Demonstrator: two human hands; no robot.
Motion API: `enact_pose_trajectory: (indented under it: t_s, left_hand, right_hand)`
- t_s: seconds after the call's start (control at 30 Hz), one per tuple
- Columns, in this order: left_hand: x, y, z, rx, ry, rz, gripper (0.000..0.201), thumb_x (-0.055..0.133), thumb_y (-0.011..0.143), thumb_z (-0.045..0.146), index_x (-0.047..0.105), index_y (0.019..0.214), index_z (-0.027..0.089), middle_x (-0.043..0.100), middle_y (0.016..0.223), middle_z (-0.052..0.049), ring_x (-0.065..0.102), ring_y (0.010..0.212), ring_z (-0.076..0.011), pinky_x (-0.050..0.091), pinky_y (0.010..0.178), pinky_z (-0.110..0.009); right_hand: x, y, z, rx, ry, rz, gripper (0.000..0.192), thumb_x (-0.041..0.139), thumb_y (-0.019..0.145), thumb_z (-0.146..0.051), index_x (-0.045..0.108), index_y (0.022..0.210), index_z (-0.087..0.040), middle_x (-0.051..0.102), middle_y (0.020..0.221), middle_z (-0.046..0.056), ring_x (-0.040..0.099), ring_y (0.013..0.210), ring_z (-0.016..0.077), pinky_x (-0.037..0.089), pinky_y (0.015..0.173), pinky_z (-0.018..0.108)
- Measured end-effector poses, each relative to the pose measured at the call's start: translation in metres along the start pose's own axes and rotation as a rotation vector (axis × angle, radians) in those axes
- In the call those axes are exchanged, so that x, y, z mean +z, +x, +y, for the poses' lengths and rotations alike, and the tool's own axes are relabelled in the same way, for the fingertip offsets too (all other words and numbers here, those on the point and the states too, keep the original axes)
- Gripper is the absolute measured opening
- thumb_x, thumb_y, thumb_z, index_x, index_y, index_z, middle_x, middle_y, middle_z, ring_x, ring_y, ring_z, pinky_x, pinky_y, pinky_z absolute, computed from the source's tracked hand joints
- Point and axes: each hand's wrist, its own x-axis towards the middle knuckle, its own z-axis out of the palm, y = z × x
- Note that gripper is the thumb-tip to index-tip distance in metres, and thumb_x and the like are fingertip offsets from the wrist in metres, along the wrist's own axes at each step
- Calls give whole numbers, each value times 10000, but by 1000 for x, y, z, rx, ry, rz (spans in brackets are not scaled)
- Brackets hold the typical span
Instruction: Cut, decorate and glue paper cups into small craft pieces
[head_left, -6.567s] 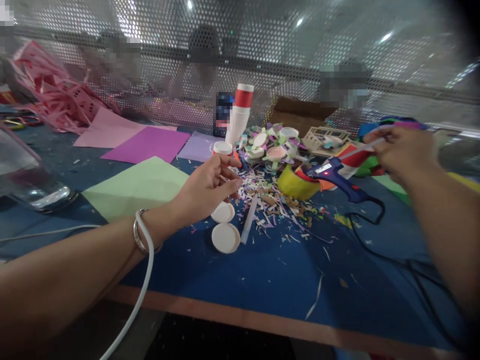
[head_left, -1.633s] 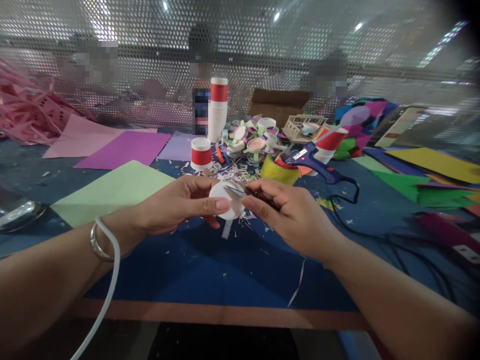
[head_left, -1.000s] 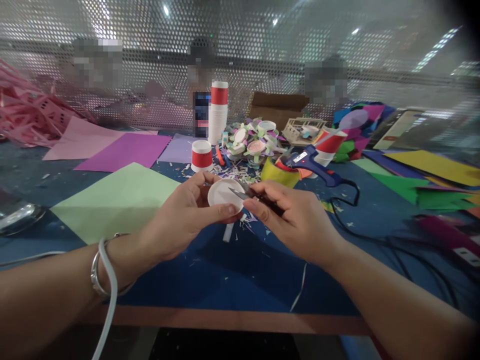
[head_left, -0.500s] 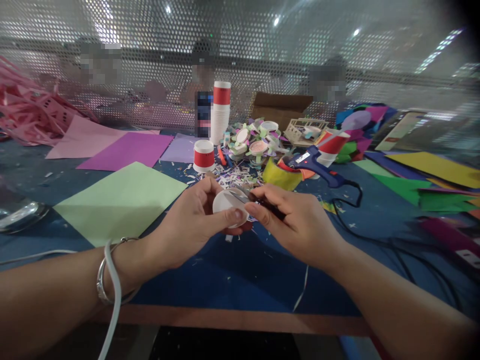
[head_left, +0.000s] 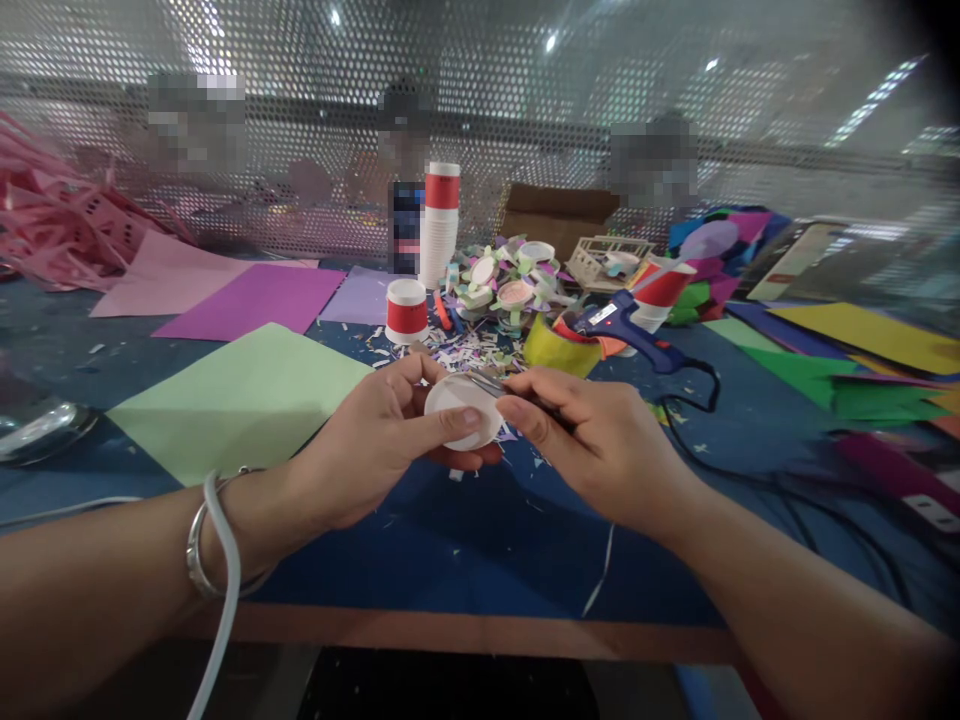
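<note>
Between the thumb and fingers of my left hand (head_left: 375, 440) is a small round white paper cup base (head_left: 454, 400), its flat face turned toward me. My right hand (head_left: 600, 435) is closed around scissors (head_left: 489, 383), whose handles are mostly hidden in the palm. Their slim metal blades lie at the upper right rim of the white piece. Both hands are held above the table's front half. Beyond them, paper clippings (head_left: 480, 352) lie scattered, and a red and white paper cup (head_left: 406, 312) stands just behind.
A tall cup stack (head_left: 439, 235) rises beside a pile of cut cup pieces (head_left: 517, 285). A blue glue gun (head_left: 626, 325) rests by a yellow tape roll (head_left: 559, 348), its black cord trailing right. Coloured sheets (head_left: 247, 400) lie left; a white cable (head_left: 225, 570) crosses my left wrist.
The scissor blades have moved from across the white piece's face to its upper rim and look closer together. The white piece has tilted slightly. Both hands stay in nearly the same place.
</note>
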Motion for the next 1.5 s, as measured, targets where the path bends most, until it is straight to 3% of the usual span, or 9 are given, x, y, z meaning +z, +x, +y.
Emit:
enact_pose_trajectory:
  t_s: [0.43,0.73,1.5]
  left_hand:
    - [-6,3,1,9,22,-35,285,786,826,197,513,902,162,746,817,-18,766,715,-173,607,639,-232]
    - [-5,1,4,-9,33,-49,297,779,830,186,508,949,158,742,818,-24,759,700,-169,592,604,-209]
    - [-3,1,4,43,56,-16,227,726,893,230,513,906,153,744,781,-7,760,664,-158,590,564,-185]
  right_hand:
    - [-4,1,6,-10,46,-57,302,542,1009,-447,652,915,-182,500,620,-39,422,532,104,339,518,258]
    - [-7,1,6,-24,61,-78,337,496,1032,-437,683,984,-161,626,737,8,521,621,117,382,569,262]
    - [-8,3,8,-41,38,-60,324,505,1027,-436,663,926,-172,552,643,-26,450,542,94,352,503,241]
